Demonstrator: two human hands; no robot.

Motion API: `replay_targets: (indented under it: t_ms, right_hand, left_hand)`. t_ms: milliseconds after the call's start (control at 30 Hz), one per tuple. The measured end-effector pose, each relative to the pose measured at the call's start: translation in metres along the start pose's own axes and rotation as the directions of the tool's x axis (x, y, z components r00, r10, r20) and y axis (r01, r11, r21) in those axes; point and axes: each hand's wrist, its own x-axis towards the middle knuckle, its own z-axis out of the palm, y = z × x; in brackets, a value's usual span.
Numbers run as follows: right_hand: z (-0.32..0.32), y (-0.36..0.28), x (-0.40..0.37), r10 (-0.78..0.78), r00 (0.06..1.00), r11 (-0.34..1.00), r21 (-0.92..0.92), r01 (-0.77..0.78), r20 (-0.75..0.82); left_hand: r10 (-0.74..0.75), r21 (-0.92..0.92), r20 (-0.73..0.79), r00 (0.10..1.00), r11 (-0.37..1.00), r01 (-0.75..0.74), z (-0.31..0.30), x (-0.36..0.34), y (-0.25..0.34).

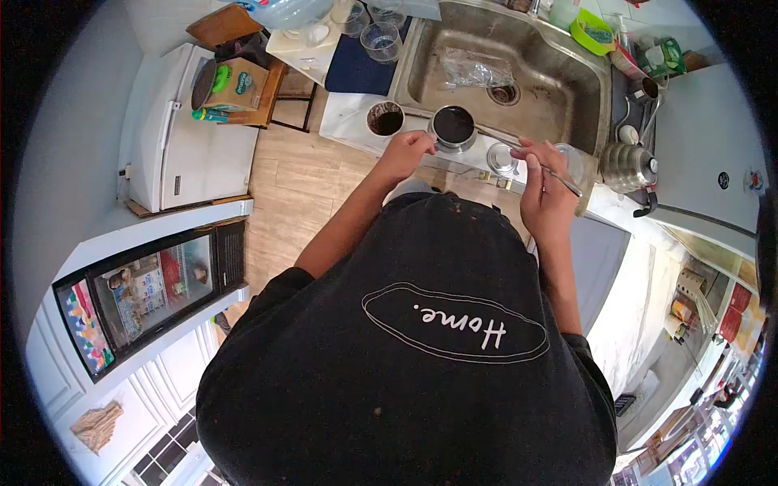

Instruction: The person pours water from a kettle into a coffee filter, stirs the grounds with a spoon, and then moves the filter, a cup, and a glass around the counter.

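Observation:
Dark liquid fills a metal cup (453, 127) at the counter's edge in front of the sink. At its lower left side my left hand (410, 154) has its fingers closed on the cup's handle area. My right hand (545, 182) grips a long metal spoon (563, 180), whose far end reaches to the cup's rim. A white cup (385, 119) with dark residue inside stands left of the metal cup. Between the metal cup and my right hand is a small round metal lid or container (502, 159).
A steel sink (555, 89) holds a crumpled clear plastic bag (476, 68). Glass cups (381, 40) stand on a dark cloth (356, 71) at the left. A metal kettle (628, 167) is at the right, beside a green basket (592, 34) farther back.

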Motion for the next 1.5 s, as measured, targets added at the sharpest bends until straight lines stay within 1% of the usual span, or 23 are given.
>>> replay_targets:
  t_ms: [133, 233, 367, 467, 567, 667, 733, 867, 933, 1033, 1133, 1233, 1333, 1433, 1500]
  right_hand:
    - [0.007, -0.004, 0.003, -0.013, 1.0, 1.0, 0.017, 0.013, -0.01]
    - [0.007, 0.002, 0.002, 0.014, 1.0, 1.0, -0.015, -0.014, -0.025]
    - [0.001, 0.0, 0.0, 0.026, 1.0, 1.0, 0.006, -0.026, -0.016]
    - [0.003, -0.003, -0.002, 0.025, 1.0, 1.0, 0.019, -0.025, -0.004]
    - [0.007, -0.004, 0.0, 0.024, 1.0, 1.0, -0.01, -0.024, 0.0]
    - [0.005, 0.0, 0.0, 0.047, 0.999, 0.998, -0.031, -0.047, -0.017]
    - [-0.001, -0.001, -0.002, 0.093, 0.996, 0.996, -0.015, -0.093, -0.017]
    - [0.001, -0.006, -0.004, 0.026, 1.0, 0.999, -0.028, -0.026, 0.0]
    - [0.006, -0.008, -0.003, 0.005, 1.0, 0.999, -0.032, -0.005, 0.01]
    - [0.007, -0.01, 0.001, 0.045, 0.999, 0.998, -0.045, -0.045, 0.016]
    - [0.002, -0.006, -0.001, 0.123, 0.992, 0.992, -0.007, -0.123, 0.002]
    - [0.001, -0.005, -0.007, 0.085, 0.996, 0.995, -0.051, -0.087, -0.03]
    - [0.007, -0.009, -0.009, 0.083, 0.996, 0.996, 0.025, -0.082, -0.018]
    - [0.013, -0.011, -0.006, 0.079, 0.997, 0.997, -0.008, -0.079, -0.025]
    - [0.012, -0.011, -0.007, 0.132, 0.99, 0.991, -0.004, -0.132, -0.047]
  left_hand:
    - [-0.008, -0.005, -0.005, 1.0, 1.0, 0.008, 0.001, -0.001, 0.0]
    - [-0.007, 0.006, -0.003, 1.0, 1.0, 0.007, 0.0, 0.0, 0.001]
    - [-0.028, -0.007, 0.001, 1.0, 1.0, 0.028, 0.0, 0.0, -0.001]
    - [-0.007, -0.053, -0.067, 0.998, 0.999, 0.003, 0.005, -0.005, 0.007]
    - [0.013, -0.059, -0.075, 0.997, 0.998, -0.018, 0.006, -0.003, 0.005]
    - [0.059, -0.079, -0.067, 0.996, 0.995, -0.064, 0.006, -0.003, 0.004]
    - [0.028, -0.083, -0.065, 0.998, 0.996, -0.033, 0.006, -0.004, 0.008]
    - [-0.009, -0.032, -0.043, 0.999, 0.999, 0.008, 0.003, -0.002, 0.005]
    - [-0.003, -0.046, -0.05, 0.999, 0.999, 0.0, 0.004, -0.004, 0.009]
    - [0.01, -0.053, -0.056, 0.998, 0.999, -0.013, 0.004, -0.005, 0.01]
    - [0.019, -0.063, -0.052, 0.998, 0.998, -0.022, 0.004, -0.004, 0.011]
    - [0.024, -0.063, -0.041, 0.999, 0.998, -0.026, 0.003, -0.001, 0.004]
    - [0.024, -0.063, -0.029, 0.999, 0.998, -0.026, 0.002, -0.003, 0.006]
    - [0.058, -0.079, -0.005, 0.998, 0.995, -0.058, 0.002, 0.0, 0.002]
    - [0.068, -0.058, 0.019, 0.998, 0.996, -0.066, -0.001, 0.004, -0.002]
